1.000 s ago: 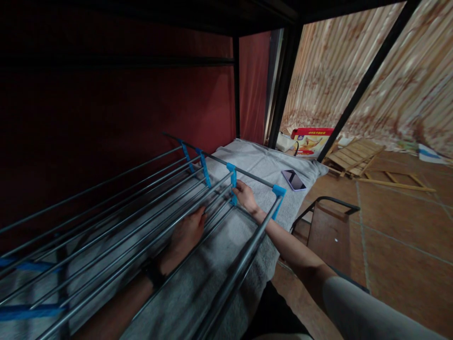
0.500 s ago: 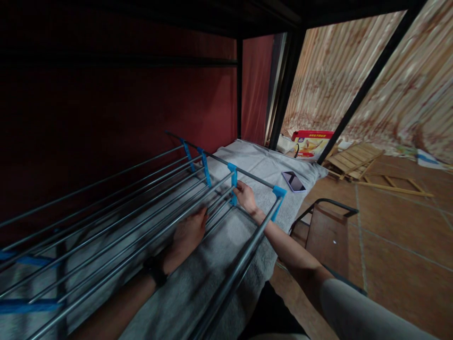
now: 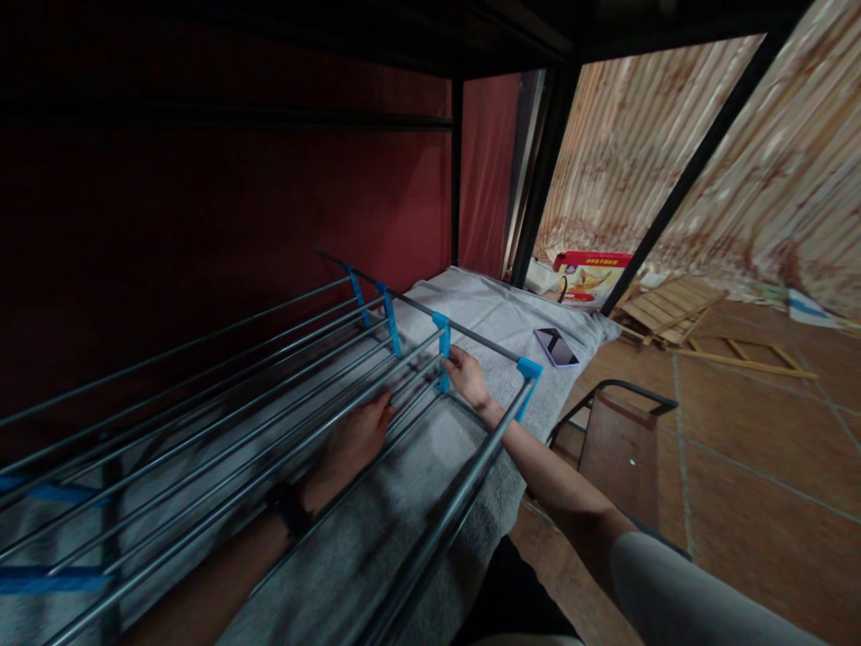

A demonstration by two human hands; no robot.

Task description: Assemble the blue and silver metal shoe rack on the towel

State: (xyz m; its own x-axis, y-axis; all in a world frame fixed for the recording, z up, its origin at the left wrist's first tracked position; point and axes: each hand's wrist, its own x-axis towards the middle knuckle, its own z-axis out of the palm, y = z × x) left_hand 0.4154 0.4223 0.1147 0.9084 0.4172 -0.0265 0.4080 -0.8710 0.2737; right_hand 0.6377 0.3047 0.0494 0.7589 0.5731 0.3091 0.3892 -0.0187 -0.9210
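Observation:
A rack of grey metal tubes (image 3: 471, 477) with blue plastic connectors lies across the bed, stretching from the lower left to the middle. My right hand (image 3: 467, 377) reaches over the thick end tube, its thumb and fingers pinching a blue connector (image 3: 445, 336) where several tubes meet. Left of it, my left hand (image 3: 356, 435) has its fingers curled round a thin tube near that connector; the fingertips are partly hidden. A black watch (image 3: 288, 510) is on the left wrist. Another blue corner connector (image 3: 530, 368) sits just beyond my right forearm.
A grey blanket (image 3: 498, 301) covers the bed under the rack, with a phone (image 3: 557, 347) on it. Black bed-frame posts (image 3: 548, 179) rise around. On the tiled floor stand a chair (image 3: 619, 458), wooden slat pieces (image 3: 673, 305) and a red-and-yellow box (image 3: 592, 280).
My left hand and wrist have shifted slightly left, and more of a low tube shows beside the forearm. My right hand keeps its pinch on the connector. The view has moved a little.

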